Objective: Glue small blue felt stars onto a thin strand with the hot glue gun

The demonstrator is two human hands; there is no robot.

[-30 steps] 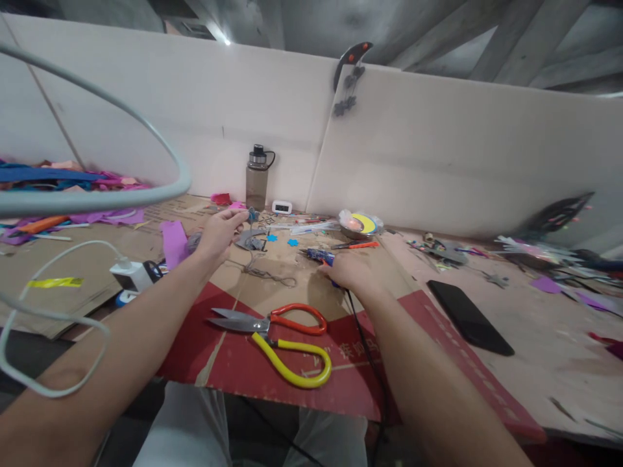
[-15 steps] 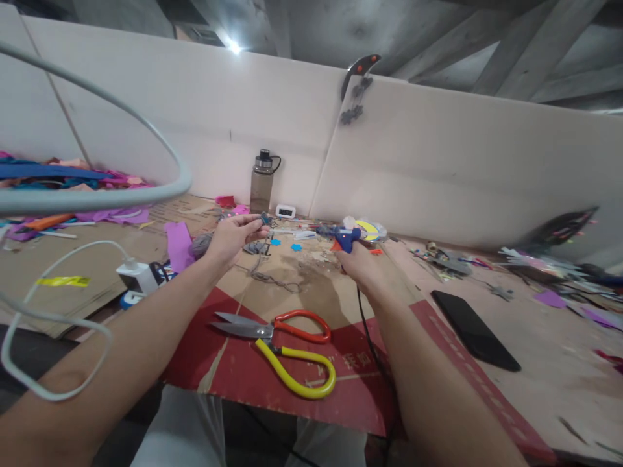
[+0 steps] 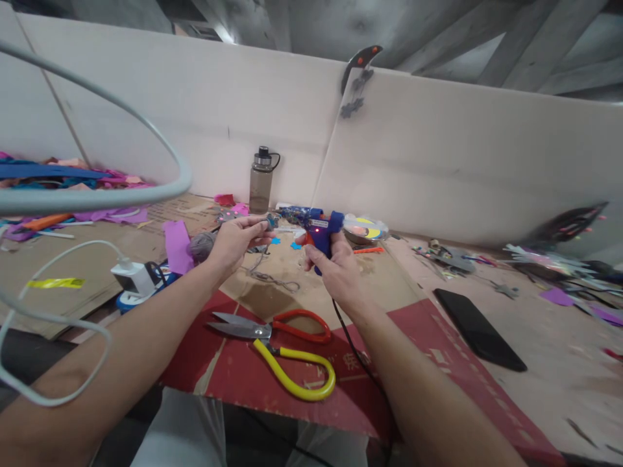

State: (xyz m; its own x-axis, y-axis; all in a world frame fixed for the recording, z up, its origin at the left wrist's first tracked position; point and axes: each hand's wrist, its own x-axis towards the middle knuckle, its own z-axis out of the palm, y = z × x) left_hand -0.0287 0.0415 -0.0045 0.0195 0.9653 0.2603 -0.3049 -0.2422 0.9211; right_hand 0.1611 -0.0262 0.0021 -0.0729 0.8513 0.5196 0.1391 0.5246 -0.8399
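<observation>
My right hand (image 3: 338, 264) is wrapped round the handle of a blue hot glue gun (image 3: 318, 228), whose red light glows. The gun's nozzle points left, close to my left hand (image 3: 243, 239). Between the thumb and fingers of that hand is a small grey-blue piece (image 3: 271, 222), perhaps a flower shape; its outline is partly hidden. Two small bright blue cutouts (image 3: 296, 246) lie on the cardboard below. A grey string (image 3: 272, 280) trails across the board, and a ball of grey yarn (image 3: 202, 245) sits beside my left wrist.
Scissors with red and yellow handles (image 3: 292, 350) lie on the red cardboard (image 3: 224, 376) near me. A black phone (image 3: 479, 329) is to the right. A water bottle (image 3: 261, 181) stands by the white partition (image 3: 413, 155). A white cable (image 3: 180, 178) loops across the left.
My right hand has lifted the glue gun and brought it left and closer, its nozzle now near the piece in my left hand. The left hand has shifted slightly right.
</observation>
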